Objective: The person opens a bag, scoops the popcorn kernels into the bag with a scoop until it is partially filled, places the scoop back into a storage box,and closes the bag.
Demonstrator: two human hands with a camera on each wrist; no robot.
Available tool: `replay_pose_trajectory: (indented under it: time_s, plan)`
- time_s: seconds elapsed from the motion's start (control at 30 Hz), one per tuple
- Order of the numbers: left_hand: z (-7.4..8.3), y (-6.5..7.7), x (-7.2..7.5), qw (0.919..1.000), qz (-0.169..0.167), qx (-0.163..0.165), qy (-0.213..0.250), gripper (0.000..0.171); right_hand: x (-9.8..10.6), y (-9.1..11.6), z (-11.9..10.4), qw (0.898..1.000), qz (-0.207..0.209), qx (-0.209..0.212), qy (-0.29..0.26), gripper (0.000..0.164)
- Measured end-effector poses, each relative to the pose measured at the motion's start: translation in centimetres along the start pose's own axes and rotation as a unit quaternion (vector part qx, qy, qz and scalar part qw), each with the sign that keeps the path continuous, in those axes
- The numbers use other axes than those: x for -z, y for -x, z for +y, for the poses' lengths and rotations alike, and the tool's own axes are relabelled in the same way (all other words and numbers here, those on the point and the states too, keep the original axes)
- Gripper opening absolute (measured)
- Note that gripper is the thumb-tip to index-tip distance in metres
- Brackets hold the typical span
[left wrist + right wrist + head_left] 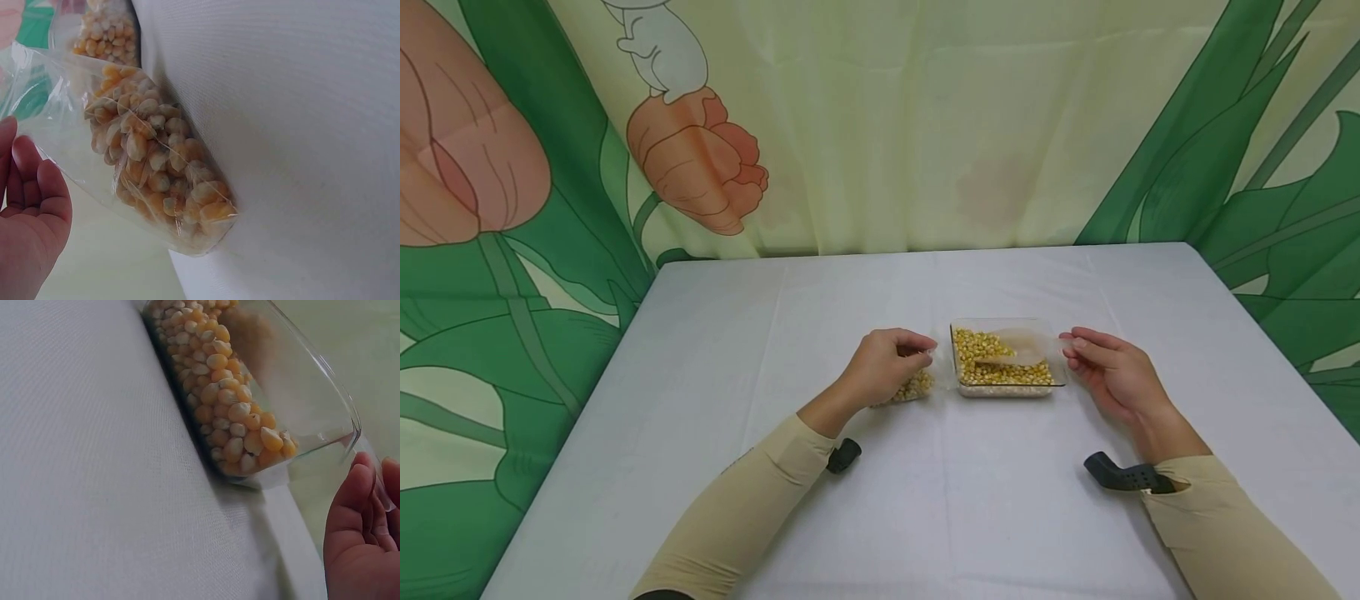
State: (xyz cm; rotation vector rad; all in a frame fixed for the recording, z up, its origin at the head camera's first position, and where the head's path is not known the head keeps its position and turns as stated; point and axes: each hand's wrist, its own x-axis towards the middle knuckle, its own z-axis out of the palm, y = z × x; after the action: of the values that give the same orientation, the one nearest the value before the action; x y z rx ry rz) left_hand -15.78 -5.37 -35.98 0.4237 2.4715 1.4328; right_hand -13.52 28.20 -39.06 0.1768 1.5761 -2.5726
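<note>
Hands [891, 367] [1112, 375] flank a corn-filled dish [1011, 385] on white cloth [925, 508], floral curtain [895, 125] behind.

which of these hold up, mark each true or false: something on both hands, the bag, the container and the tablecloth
1. The left hand holds a clear bag with kernels in it. True.
2. The right hand is at the right side of the clear container in the head view. True.
3. The container is empty. False: the container holds yellow kernels too.
4. In the head view, the bag is to the right of the container. False: the bag is to its left.
5. The tablecloth is dark green. False: the tablecloth is white.
</note>
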Motion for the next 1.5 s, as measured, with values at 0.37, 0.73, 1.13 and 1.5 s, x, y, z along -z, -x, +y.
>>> replay_pose_trajectory:
  time_s: [0.37, 0.73, 1.13, 1.5]
  plan:
    - [0.1, 0.0, -0.1, 1.0000, 0.003, 0.001, 0.003, 0.021, -0.1, 0.5, -0.4, 0.998, -0.014, -0.009, -0.052, 0.019]
    - [0.1, 0.0, -0.1, 1.0000, 0.008, 0.003, 0.003, 0.020, -1.5, 0.6, -0.9, 0.999, -0.046, 0.025, -0.014, 0.021]
    - [0.1, -0.1, 0.0, 0.9998, 0.012, 0.014, 0.004, 0.017, -4.3, 0.2, -1.2, 0.996, -0.054, 0.027, 0.064, 0.021]
    - [0.2, -0.2, 0.0, 0.9998, 0.018, 0.002, 0.008, 0.013, -7.1, 0.2, -1.2, 0.981, -0.055, 0.061, 0.174, 0.017]
